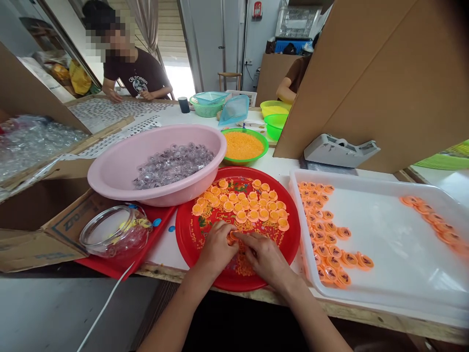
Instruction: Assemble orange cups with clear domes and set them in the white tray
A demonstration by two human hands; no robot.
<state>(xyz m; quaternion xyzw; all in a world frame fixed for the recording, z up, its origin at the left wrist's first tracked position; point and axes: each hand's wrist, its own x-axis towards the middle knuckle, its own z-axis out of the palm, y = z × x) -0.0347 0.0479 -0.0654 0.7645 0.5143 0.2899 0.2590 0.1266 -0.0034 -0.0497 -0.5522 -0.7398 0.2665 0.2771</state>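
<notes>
Both my hands rest on a round red tray (289, 230) strewn with small orange caps (242, 203) and tiny orange beads. My left hand (216, 249) has its fingers curled and pinches a small orange cap (231, 238) at its fingertips. My right hand (266, 256) lies just right of it, fingers bent down onto the tray and touching the same cap. The two hands meet fingertip to fingertip near the tray's middle.
A pink basin (120, 166) of clear capsules stands at the back left, with a green bowl of orange beads (244, 145) behind the tray. A white tray (395, 234) with rows of filled orange caps lies right. A glass bowl (113, 232), cardboard walls, a tape dispenser (339, 149) and two other people are around.
</notes>
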